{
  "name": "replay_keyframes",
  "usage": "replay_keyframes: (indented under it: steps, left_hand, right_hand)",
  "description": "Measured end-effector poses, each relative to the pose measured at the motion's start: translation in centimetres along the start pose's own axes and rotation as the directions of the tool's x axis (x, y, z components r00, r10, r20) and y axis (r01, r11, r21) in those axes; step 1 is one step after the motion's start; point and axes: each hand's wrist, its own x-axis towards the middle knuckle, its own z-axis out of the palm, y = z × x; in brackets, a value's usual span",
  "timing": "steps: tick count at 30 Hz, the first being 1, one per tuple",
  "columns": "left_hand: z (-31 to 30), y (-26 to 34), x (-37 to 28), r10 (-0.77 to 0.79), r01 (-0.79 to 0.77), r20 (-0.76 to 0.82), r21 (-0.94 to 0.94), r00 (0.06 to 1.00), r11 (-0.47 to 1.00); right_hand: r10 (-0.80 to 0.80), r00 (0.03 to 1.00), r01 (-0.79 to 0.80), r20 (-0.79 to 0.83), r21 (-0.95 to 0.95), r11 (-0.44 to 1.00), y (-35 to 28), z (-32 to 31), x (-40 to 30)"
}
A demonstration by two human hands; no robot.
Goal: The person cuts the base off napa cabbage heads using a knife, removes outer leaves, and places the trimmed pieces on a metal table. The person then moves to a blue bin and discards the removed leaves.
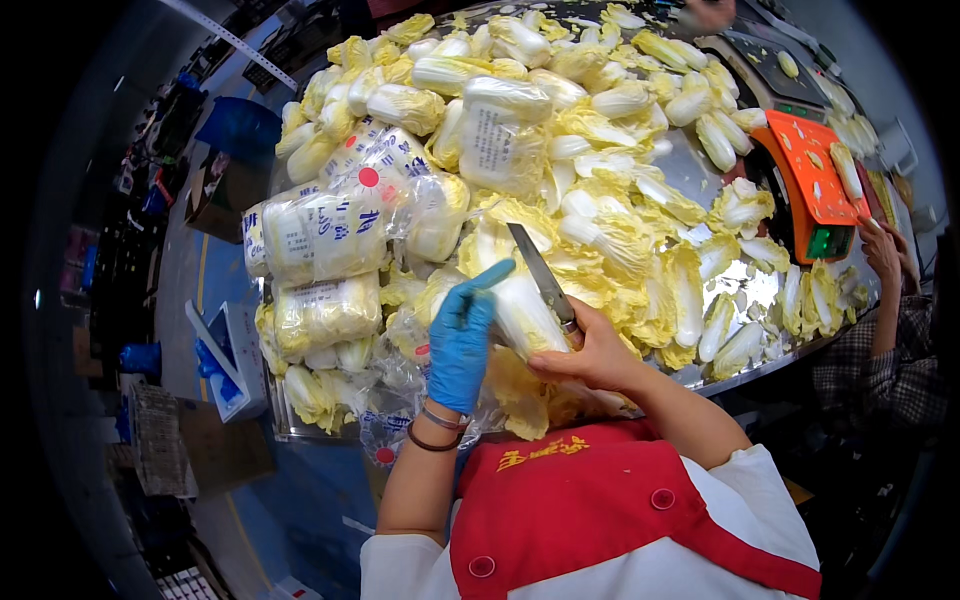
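Observation:
My right hand [600, 351], bare, is closed around the handle of a kitchen knife [541, 271]. The blade points up and away, along the right side of a napa cabbage [523, 309]. My right thumb rests against the cabbage's near end. At the cabbage's left side is my left hand [463, 330] in a blue glove, its index finger stretched out near the top. Blur hides whether the left fingers grip the cabbage. Loose yellow leaves [517, 390] and clear printed plastic bags [401, 360] lie below and beside the hands.
Bagged cabbages [326, 232] are stacked at left on the metal table [720, 386]. Bare cabbages [517, 41] heap up at the back. On the right are an orange scale [814, 161] and another person's hand [881, 251]. A white foam box [236, 360] stands beyond the left edge.

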Motion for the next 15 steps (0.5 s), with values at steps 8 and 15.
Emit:
replay_keyframes:
  steps: [8,15]
  left_hand:
    - [-2.0,-1.6,-0.4,0.056,-0.034,-0.092,0.229,0.994,0.973]
    - [-1.0,-0.7,-0.6,-0.019,0.023,0.049,-0.098,0.999,0.995]
  right_hand:
    - [0.156,0.962,-0.267,0.224,0.657,0.704,0.9,0.2,0.3]
    - [0.29,0.952,-0.307,0.102,0.383,0.871,0.3,-0.6,1.7]
